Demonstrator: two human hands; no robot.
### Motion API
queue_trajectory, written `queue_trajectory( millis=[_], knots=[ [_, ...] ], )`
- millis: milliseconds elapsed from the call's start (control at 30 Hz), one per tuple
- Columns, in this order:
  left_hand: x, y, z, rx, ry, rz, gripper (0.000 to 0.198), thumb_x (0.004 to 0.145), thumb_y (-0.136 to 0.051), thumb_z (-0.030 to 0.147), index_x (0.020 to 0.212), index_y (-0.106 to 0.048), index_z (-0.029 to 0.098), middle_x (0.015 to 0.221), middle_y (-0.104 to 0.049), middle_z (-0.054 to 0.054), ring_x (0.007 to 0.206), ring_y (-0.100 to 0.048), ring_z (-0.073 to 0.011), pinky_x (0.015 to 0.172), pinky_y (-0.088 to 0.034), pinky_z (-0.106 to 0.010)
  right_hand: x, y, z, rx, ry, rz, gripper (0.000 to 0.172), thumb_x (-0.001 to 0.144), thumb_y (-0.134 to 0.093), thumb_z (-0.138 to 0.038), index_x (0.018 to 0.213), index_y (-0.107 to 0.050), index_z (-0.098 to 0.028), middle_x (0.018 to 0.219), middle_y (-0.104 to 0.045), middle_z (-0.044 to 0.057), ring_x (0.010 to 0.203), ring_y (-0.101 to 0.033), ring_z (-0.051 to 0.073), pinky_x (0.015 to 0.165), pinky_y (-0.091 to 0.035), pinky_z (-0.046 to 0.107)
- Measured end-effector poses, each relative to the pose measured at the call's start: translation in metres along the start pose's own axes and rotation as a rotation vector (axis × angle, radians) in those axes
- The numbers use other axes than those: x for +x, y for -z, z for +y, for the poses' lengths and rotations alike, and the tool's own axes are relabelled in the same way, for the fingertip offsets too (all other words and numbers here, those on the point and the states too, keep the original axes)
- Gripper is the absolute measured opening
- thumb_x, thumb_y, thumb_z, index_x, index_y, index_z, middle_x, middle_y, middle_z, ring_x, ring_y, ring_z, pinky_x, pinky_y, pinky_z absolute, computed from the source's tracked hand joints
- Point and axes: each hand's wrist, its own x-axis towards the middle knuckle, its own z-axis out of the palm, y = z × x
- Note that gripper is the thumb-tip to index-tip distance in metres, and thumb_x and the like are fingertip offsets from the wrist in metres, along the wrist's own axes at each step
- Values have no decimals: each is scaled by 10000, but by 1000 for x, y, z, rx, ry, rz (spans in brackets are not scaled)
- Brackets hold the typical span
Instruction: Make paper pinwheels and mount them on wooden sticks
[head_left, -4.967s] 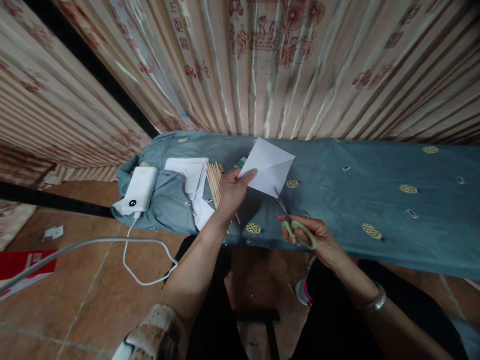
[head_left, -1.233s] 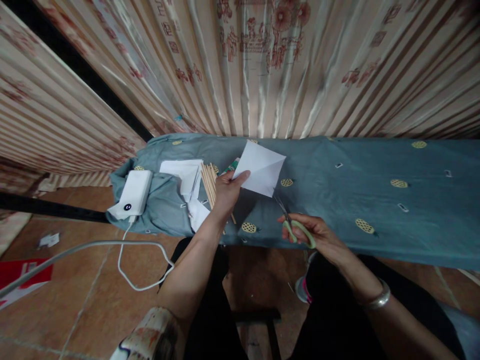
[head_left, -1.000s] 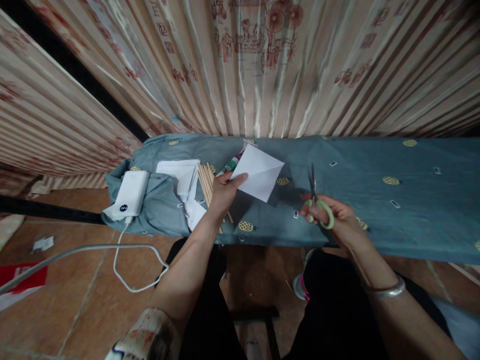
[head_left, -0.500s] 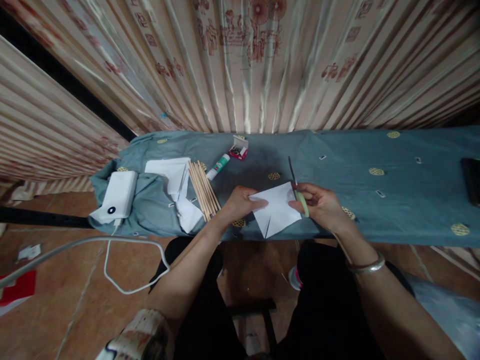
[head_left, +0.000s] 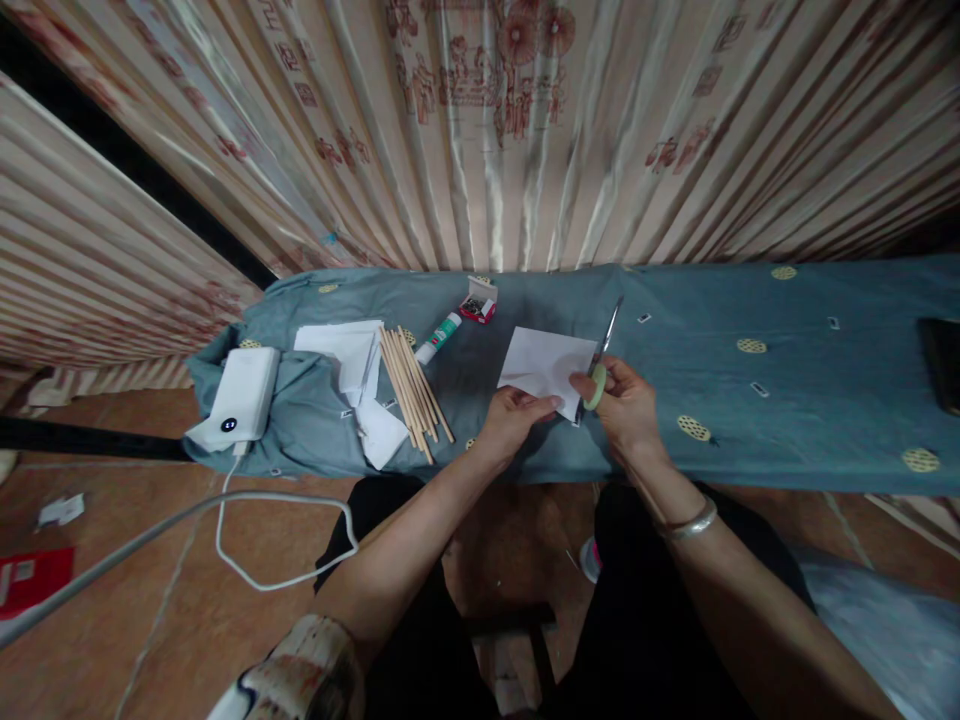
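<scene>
My left hand point(head_left: 516, 416) pinches the near edge of a white paper square point(head_left: 546, 362) held over the blue-grey cloth of the table point(head_left: 810, 400). My right hand point(head_left: 628, 405) grips green-handled scissors point(head_left: 602, 353), blades pointing up and away. Its fingers also touch the paper's right edge. A silver bangle circles my right wrist.
Left of my hands lie a bundle of wooden sticks point(head_left: 411, 390), white paper scraps point(head_left: 346, 350), a glue stick point(head_left: 439, 337) and a small red box point(head_left: 480, 301). A white power bank point(head_left: 238, 397) with a trailing cable sits at the table's left end. A dark object point(head_left: 943, 362) lies far right.
My left hand brought the paper down from mid-air to the table in front of me. My right hand moved the scissors in beside it and now touches the paper too.
</scene>
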Motion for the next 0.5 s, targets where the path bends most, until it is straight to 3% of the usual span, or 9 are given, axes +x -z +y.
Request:
queue_trajectory(
  millis=[167,333,500],
  knots=[
    [3,3,2,-8,-42,94,219,549,-804,236,718,-683,167,767,-714,-15,695,-644,-152,695,-537,-290,-1,-5,2,54,-35,-15,489,495,-861,-445,867,-628,-231,706,-724,-17,573,-604,148,582,-493,292],
    [5,6,6,-28,-76,139,363,552,-830,300,858,-692,161,892,-735,-57,743,-660,-187,672,-547,-318,-2,-4,4,59,-50,-55,470,513,-868,-457,851,-641,-220,690,-714,-21,575,-612,138,580,-497,277],
    [13,13,14,-8,-161,227,394,516,-855,306,829,-696,130,874,-737,-85,724,-656,-196,624,-525,-299,-9,-2,1,40,-107,-151,475,481,-901,-435,820,-657,-210,649,-681,-25,551,-594,123,520,-460,241]
  ],
)
